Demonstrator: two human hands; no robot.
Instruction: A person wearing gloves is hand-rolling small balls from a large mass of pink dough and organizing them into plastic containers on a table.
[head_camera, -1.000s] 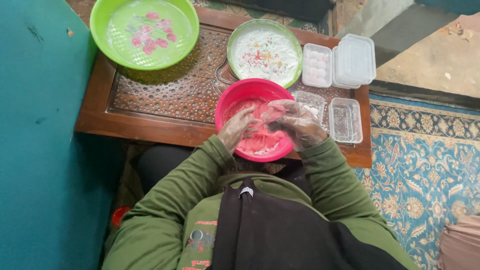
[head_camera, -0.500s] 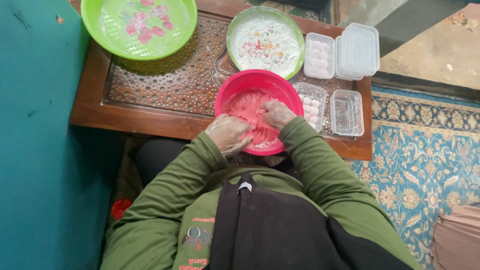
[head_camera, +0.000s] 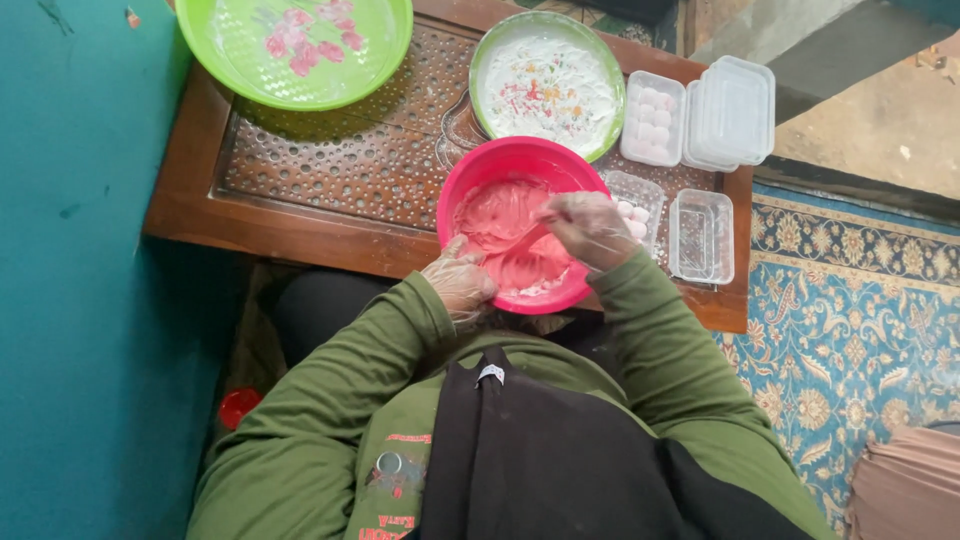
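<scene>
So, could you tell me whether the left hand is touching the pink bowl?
Touching. The head view shows the left hand resting on the near rim of the pink bowl, with no gap visible.

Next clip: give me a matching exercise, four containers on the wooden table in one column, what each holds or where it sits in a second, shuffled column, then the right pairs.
Things
1. pink bowl
2. big green tray
3. green-rimmed plate
4. open clear box

What fits
A. white coating with coloured sprinkles
B. nothing inside, near the table's right edge
C. pink dough, with the left hand at its rim and the right hand over it
D. a few pink pieces, at the far left corner

Pairs: 1-C, 2-D, 3-A, 4-B
</scene>
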